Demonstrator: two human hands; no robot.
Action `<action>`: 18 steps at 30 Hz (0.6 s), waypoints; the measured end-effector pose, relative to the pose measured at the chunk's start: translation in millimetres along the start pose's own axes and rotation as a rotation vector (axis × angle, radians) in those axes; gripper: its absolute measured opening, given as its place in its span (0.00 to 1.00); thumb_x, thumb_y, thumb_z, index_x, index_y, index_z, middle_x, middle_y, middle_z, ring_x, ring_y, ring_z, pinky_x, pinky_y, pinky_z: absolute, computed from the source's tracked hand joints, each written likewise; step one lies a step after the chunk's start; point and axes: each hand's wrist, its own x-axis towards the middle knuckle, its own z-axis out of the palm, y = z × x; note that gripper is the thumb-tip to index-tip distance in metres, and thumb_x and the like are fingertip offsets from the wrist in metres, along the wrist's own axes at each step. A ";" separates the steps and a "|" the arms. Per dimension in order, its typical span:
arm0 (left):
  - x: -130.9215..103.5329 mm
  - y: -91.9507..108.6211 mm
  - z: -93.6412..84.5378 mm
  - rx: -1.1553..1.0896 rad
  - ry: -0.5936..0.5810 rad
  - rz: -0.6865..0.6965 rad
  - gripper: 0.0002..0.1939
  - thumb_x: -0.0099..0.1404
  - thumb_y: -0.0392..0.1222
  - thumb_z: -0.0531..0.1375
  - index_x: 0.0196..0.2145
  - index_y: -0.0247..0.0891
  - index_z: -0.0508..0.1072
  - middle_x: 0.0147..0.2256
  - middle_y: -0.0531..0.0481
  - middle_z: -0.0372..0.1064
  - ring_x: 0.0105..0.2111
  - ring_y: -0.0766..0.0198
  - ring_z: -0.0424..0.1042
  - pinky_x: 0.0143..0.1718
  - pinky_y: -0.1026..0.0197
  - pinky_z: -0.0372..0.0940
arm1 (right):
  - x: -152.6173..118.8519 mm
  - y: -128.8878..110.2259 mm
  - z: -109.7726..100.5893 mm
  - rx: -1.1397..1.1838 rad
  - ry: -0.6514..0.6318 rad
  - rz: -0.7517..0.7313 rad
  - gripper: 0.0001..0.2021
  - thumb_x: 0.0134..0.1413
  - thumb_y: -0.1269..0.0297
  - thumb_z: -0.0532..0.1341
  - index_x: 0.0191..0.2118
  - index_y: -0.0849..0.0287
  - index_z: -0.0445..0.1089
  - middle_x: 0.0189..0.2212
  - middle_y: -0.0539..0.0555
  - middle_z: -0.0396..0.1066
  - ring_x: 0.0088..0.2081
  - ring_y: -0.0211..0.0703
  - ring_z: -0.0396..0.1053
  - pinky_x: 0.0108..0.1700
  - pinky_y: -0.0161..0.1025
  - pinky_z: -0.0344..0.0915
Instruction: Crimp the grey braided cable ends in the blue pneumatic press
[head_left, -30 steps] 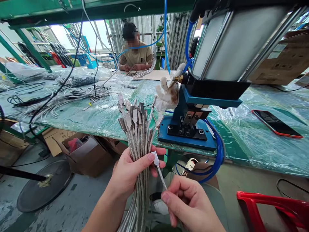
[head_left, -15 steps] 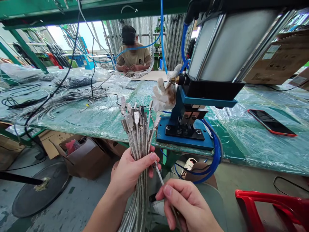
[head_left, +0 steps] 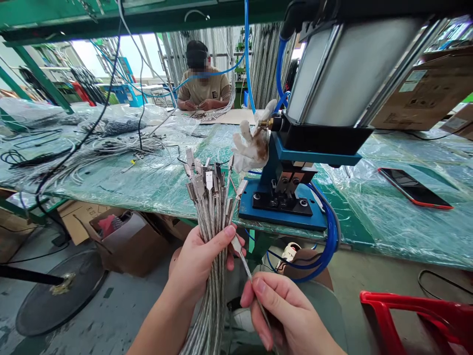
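Cable bundle (head_left: 211,212) (lower end) off-frame

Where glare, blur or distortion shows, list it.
Head view: rear windows are blown out and the plastic sheeting glints in streaks; head view, upper right: the pale cylinder looks stretched, probably by a wide lens; head view, centre: the cable bundle shows little blur.

A pneumatic press (head_left: 321,140) stands on the workbench (head_left: 155,187), right of the cable bundle (head_left: 211,217) and left of the smartphone (head_left: 414,188).

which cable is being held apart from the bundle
The single cable pinched by the right hand, slanting down rightward; the other cables are bunched together in the left hand.
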 end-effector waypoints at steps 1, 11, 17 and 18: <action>0.1 -0.3 -0.5 0.002 0.003 0.002 0.12 0.62 0.47 0.65 0.36 0.35 0.74 0.26 0.51 0.73 0.17 0.72 0.66 0.19 0.68 0.61 | 0.3 0.7 -0.5 0.007 0.000 0.000 0.23 0.57 0.44 0.59 0.31 0.64 0.71 0.11 0.46 0.61 0.13 0.27 0.47 0.17 0.30 0.39; -1.9 5.6 4.1 -0.028 0.019 0.025 0.11 0.59 0.44 0.67 0.37 0.34 0.75 0.32 0.45 0.77 0.18 0.72 0.67 0.19 0.67 0.65 | -2.9 -7.2 6.8 -0.035 0.178 -0.030 0.22 0.47 0.46 0.68 0.25 0.62 0.67 0.09 0.44 0.58 0.13 0.27 0.48 0.20 0.30 0.40; -4.8 5.7 3.9 -0.075 0.012 0.000 0.12 0.57 0.43 0.68 0.37 0.34 0.75 0.33 0.42 0.78 0.22 0.66 0.72 0.19 0.67 0.66 | -3.5 -6.4 7.3 -0.115 0.180 -0.044 0.23 0.46 0.47 0.69 0.22 0.60 0.63 0.10 0.44 0.59 0.13 0.27 0.50 0.19 0.30 0.43; -5.5 5.9 3.8 -0.082 0.012 -0.002 0.12 0.57 0.42 0.68 0.37 0.34 0.75 0.33 0.42 0.78 0.23 0.65 0.73 0.19 0.67 0.66 | -3.5 -6.0 7.3 -0.124 0.176 -0.039 0.23 0.46 0.47 0.69 0.22 0.60 0.62 0.10 0.44 0.59 0.13 0.27 0.50 0.19 0.30 0.43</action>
